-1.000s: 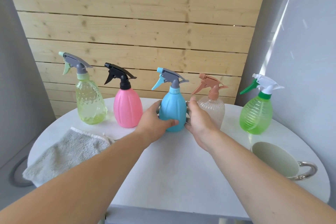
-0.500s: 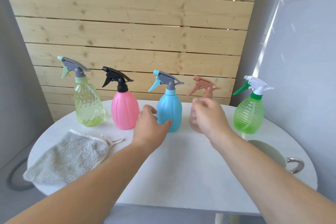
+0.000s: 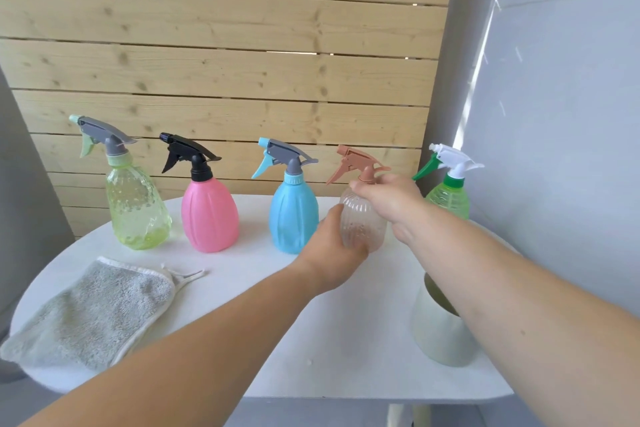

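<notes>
Several spray bottles stand in a row at the back of a round white table (image 3: 263, 315). A clear ribbed bottle (image 3: 362, 218) with a terracotta trigger head is fourth from the left. My left hand (image 3: 332, 253) grips its lower body from the front left. My right hand (image 3: 388, 201) curls round its neck and shoulder, just under the trigger head. To its left stands a blue bottle (image 3: 294, 211), untouched.
A yellow-green bottle (image 3: 135, 208) and a pink bottle (image 3: 209, 215) stand at the left, a bright green one (image 3: 448, 198) behind my right forearm. A grey cloth mitt (image 3: 93, 315) lies front left. A pale cup (image 3: 438, 329) sits front right. A wooden slat wall stands behind.
Both hands let go of the blue bottle and moved right. They now hold the clear bottle with the terracotta head.
</notes>
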